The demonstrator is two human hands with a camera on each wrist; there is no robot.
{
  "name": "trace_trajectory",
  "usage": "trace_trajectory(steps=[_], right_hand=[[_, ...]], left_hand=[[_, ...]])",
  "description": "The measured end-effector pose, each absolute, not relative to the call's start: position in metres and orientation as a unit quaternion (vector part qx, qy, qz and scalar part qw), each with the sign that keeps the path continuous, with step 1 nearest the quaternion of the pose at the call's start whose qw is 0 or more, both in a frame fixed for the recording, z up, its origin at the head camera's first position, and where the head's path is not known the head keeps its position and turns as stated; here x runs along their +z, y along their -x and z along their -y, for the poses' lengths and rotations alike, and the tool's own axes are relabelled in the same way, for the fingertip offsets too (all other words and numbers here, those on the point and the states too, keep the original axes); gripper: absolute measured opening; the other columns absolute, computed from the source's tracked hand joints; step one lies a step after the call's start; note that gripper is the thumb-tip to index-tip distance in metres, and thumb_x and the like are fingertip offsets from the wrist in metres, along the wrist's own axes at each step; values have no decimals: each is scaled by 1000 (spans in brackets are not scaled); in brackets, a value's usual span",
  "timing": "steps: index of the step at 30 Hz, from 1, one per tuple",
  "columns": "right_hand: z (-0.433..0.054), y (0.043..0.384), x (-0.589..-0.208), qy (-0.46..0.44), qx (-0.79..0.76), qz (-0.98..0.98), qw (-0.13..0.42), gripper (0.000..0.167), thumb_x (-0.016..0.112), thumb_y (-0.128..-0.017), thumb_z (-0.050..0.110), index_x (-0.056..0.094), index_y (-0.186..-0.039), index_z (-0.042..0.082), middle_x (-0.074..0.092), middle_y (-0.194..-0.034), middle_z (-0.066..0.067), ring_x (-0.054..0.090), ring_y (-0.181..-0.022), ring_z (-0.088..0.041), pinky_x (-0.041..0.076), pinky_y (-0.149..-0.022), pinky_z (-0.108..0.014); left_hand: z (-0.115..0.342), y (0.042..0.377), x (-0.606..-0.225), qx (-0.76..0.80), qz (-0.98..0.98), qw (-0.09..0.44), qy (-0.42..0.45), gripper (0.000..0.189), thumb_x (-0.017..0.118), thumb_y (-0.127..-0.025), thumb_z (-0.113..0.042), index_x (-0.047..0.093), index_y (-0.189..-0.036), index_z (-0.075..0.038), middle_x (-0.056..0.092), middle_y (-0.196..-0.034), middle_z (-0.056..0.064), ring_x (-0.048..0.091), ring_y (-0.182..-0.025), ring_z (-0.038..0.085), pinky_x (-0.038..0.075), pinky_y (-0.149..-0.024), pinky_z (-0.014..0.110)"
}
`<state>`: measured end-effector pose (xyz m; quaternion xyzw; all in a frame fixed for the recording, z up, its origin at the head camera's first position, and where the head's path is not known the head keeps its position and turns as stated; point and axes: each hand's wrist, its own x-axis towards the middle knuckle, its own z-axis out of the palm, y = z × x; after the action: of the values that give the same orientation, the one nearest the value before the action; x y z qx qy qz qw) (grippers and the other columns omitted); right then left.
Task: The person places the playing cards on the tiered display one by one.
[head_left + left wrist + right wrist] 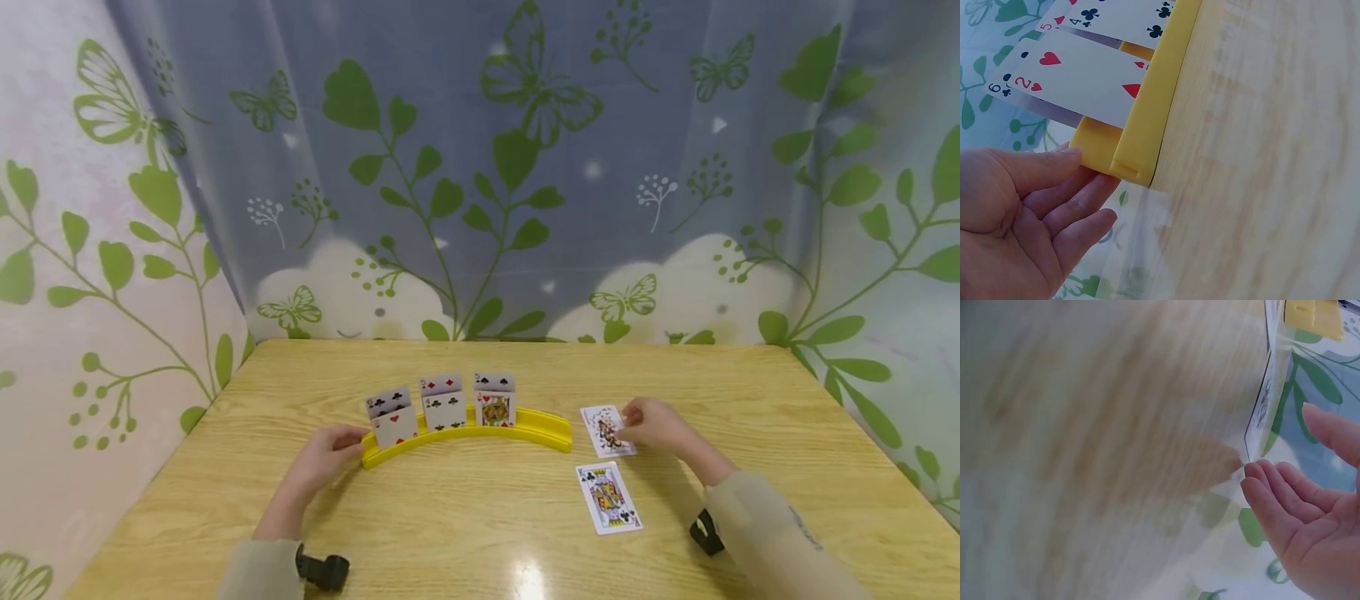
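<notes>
A curved yellow card holder (551,427) stands on the table with three pairs of playing cards upright in its slot. At its left end, my left hand (324,460) pinches the tip between thumb (1047,167) and fingers. Closest to that hand, a two of hearts (1088,81) stands before a six of clubs (384,402). The middle pair has a four of clubs (445,410) in front; a red face card (496,410) fronts the right pair. My right hand (658,427) is at the right edge of a joker card (600,423) lying face up, thumb and fingers apart.
A king of clubs (609,498) lies face up on the wooden table (450,533), nearer than the joker. Behind the table hangs a blue curtain (465,208) with leaves and butterflies. Printed cloth also borders both sides.
</notes>
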<state>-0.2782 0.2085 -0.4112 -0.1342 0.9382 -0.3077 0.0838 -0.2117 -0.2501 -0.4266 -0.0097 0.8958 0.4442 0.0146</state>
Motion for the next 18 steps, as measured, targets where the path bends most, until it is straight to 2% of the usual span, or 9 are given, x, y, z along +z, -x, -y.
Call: trace_trajectory(steps=[5,7,10,12,15,18], right_hand=[[-209,282,-417,117,-308,-939,96,46,69,-75,14,50,-103,-17,57,-92,-20,54,-86,-32,46,-72,-39],[-208,284,-420,105,-311,-939,100,43,69,-75,15,51,-99,-15,56,-89,-18,53,-82,-28,46,-69,-37],[-207,287,-424,95,-316,-938,105,30,69,-75,17,50,-78,-5,47,-70,-7,44,-64,-18,39,-56,-27],[-205,288,-426,91,-323,-936,106,33,69,-75,17,41,-64,5,34,-58,1,32,-54,-12,29,-49,-23],[-203,290,-428,94,-338,-930,107,47,69,-75,17,25,-57,12,19,-52,5,19,-47,-8,19,-47,-22],[-201,291,-431,89,-336,-932,103,50,69,-74,18,23,-56,14,18,-51,6,18,-46,-7,18,-46,-21]], left_hand=[[250,211,-427,436,-900,10,8,23,52,-86,0,59,-108,3,60,-103,16,55,-96,28,42,-83,44],[250,211,-427,435,-900,10,10,23,52,-86,0,59,-108,3,60,-104,16,54,-96,29,42,-83,45],[250,211,-427,435,-900,11,12,23,52,-87,-1,59,-108,3,60,-104,16,54,-97,29,41,-84,45],[250,212,-427,436,-900,12,13,23,52,-87,-1,59,-108,3,59,-105,16,54,-97,29,41,-84,45],[250,212,-428,437,-899,14,9,23,52,-87,-1,59,-108,3,59,-105,16,54,-98,30,41,-84,46],[251,212,-428,441,-898,13,8,23,51,-87,0,59,-108,3,59,-105,16,54,-98,29,41,-84,45]])
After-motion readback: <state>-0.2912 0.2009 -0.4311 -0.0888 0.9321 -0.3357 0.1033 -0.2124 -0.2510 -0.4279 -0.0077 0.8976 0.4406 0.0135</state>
